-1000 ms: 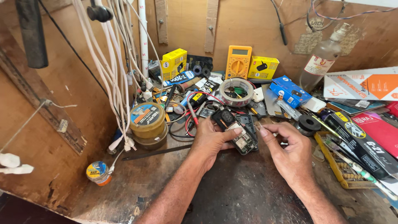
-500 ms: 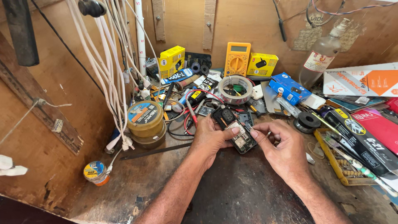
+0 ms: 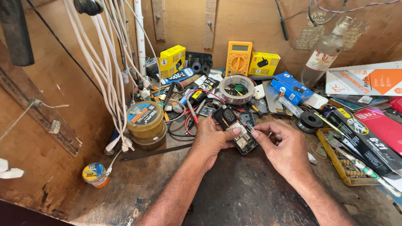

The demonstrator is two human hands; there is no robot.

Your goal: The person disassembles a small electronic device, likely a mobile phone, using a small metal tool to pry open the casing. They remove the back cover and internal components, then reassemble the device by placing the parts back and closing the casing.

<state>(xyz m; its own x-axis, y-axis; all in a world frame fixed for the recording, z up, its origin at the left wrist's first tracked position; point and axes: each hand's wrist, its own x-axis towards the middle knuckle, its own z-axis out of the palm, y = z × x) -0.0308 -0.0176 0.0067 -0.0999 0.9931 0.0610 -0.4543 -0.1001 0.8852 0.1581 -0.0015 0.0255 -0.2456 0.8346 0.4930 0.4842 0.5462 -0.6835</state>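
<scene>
While the left hand (image 3: pixel 213 136) grips an opened phone (image 3: pixel 235 130) flat on the cluttered bench (image 3: pixel 234 196), the right hand (image 3: pixel 281 144) pinches at its lower edge, fingertips closed on the exposed circuit board. The work appears to be mid-disassembly; the next move likely needs a fine, steady pull. A tape roll (image 3: pixel 236 88) and yellow multimeter (image 3: pixel 238 58) sit behind.

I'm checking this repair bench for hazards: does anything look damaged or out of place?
The opened phone, held between left hand and right hand, has its back off and its board bare. Behind it, the clear bottle leans tilted against the wall.
</scene>
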